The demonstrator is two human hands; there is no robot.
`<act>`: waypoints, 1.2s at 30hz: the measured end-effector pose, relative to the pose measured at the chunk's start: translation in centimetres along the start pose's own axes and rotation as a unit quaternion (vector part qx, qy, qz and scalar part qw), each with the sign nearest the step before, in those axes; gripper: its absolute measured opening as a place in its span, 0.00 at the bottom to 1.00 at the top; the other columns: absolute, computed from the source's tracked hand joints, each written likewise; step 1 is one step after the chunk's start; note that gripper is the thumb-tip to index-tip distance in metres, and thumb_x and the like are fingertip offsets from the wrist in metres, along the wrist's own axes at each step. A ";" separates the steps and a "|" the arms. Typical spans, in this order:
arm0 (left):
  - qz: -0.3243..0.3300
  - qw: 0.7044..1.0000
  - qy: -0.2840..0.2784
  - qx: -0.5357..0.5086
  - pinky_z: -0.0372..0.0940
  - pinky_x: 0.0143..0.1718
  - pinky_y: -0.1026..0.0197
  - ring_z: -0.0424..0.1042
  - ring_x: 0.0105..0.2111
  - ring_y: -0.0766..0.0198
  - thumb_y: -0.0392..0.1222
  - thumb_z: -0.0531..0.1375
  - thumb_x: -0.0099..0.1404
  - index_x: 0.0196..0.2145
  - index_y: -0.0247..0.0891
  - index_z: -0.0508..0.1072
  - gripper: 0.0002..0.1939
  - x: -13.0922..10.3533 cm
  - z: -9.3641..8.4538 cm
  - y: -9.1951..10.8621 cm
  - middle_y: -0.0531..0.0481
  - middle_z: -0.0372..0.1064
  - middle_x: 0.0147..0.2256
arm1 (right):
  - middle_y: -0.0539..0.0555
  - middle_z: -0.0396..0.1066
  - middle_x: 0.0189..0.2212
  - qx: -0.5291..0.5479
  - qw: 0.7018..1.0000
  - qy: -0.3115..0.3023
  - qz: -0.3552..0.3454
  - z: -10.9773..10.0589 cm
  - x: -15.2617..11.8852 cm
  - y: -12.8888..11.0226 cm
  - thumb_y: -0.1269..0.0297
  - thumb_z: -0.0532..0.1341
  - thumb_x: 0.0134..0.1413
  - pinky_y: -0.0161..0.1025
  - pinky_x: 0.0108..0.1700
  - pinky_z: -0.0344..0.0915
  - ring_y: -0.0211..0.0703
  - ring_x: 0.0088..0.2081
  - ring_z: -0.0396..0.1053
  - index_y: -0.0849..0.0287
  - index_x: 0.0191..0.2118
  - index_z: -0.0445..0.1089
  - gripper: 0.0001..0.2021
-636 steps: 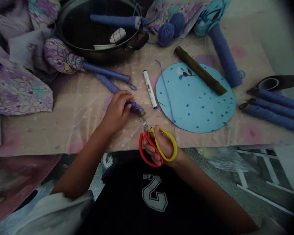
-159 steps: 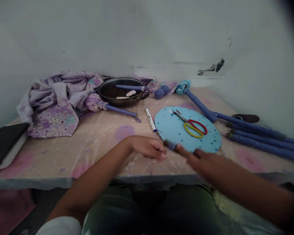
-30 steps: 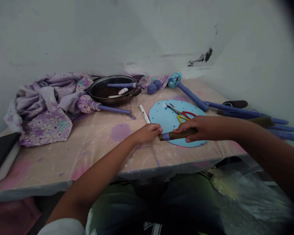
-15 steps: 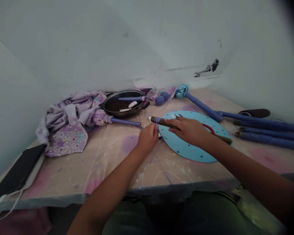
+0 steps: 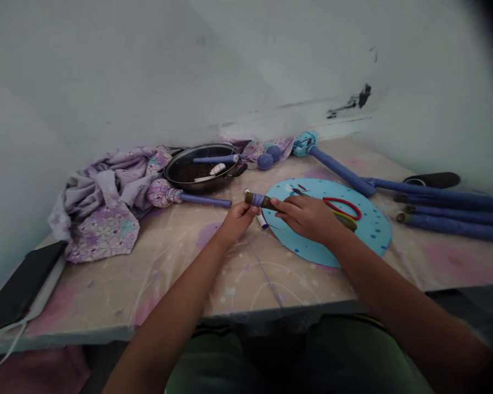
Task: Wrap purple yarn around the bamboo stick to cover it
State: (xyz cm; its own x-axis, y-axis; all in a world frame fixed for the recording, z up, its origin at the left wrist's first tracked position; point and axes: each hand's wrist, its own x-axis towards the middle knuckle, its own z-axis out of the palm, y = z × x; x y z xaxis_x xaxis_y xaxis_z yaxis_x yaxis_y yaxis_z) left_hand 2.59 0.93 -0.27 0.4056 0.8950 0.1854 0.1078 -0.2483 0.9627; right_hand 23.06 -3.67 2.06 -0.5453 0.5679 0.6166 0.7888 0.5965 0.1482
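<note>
A brown stick lies across between my hands, with purple yarn wound around it near its left end. My left hand pinches beside the wound part, its fingertips against the stick and yarn. My right hand is closed around the stick further right, over a light-blue oval board with dark dots. Much of the stick is hidden under the right hand. A white marker with a dark-blue end lies just below the stick. A red loop handle rests on the board.
A black pan stands at the back, holding a purple-wrapped stick. Purple yarn balls are beside it. Flowered cloth is heaped left, and a black case lies at the left edge. Several purple-wrapped sticks lie right.
The wound stick has shifted slightly left and turned, showing more of its yarn. More of the red handle and the marker shows. The camera view has shifted a little.
</note>
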 end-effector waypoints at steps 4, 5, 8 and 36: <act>-0.030 0.994 -0.104 -0.013 0.47 0.20 0.67 0.50 0.18 0.74 0.51 0.60 0.55 0.27 0.35 0.66 0.15 -0.3 -1.8 1.3 0.60 0.51 0.16 | 0.57 0.74 0.31 0.014 1.000 0.007 -0.010 -0.3 -0.6 0.1 0.63 0.55 0.60 0.37 0.31 0.60 0.44 0.31 0.69 0.62 0.52 0.65 0.17; -0.054 0.987 -0.148 -0.013 0.45 0.19 0.67 0.48 0.17 0.74 0.50 0.60 0.54 0.27 0.35 0.66 0.14 -0.4 -2.4 1.7 0.60 0.50 0.16 | 0.57 0.74 0.31 0.019 1.000 0.005 -0.014 -0.3 -0.7 0.1 0.62 0.55 0.59 0.38 0.31 0.60 0.44 0.31 0.69 0.62 0.51 0.66 0.17; -0.129 0.961 -0.246 0.009 0.43 0.18 0.67 0.47 0.16 0.75 0.44 0.61 0.52 0.25 0.34 0.67 0.10 -0.6 -3.8 2.4 0.60 0.50 0.15 | 0.58 0.74 0.32 0.045 0.998 -0.008 -0.042 -0.2 -0.9 0.0 0.63 0.55 0.59 0.37 0.31 0.61 0.44 0.32 0.70 0.63 0.47 0.68 0.14; -0.031 0.842 -0.017 0.539 0.59 0.31 0.58 0.67 0.28 0.58 0.41 0.50 0.61 0.27 0.34 0.74 0.14 -1.0 -0.6 2.9 0.42 0.70 0.26 | 0.57 0.68 0.34 -0.072 0.978 -0.175 -0.091 0.2 -0.5 -2.8 0.70 0.53 0.60 0.40 0.34 0.49 0.47 0.36 0.60 0.57 0.45 0.68 0.10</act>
State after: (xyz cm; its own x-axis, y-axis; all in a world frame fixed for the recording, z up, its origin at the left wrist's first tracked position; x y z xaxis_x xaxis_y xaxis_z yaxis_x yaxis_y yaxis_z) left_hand 1.92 -0.48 2.45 0.3926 0.9120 0.1192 0.8830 -0.4100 0.2287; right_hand 21.12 -5.52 1.16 -0.7245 0.6341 0.2702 0.6873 0.6348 0.3530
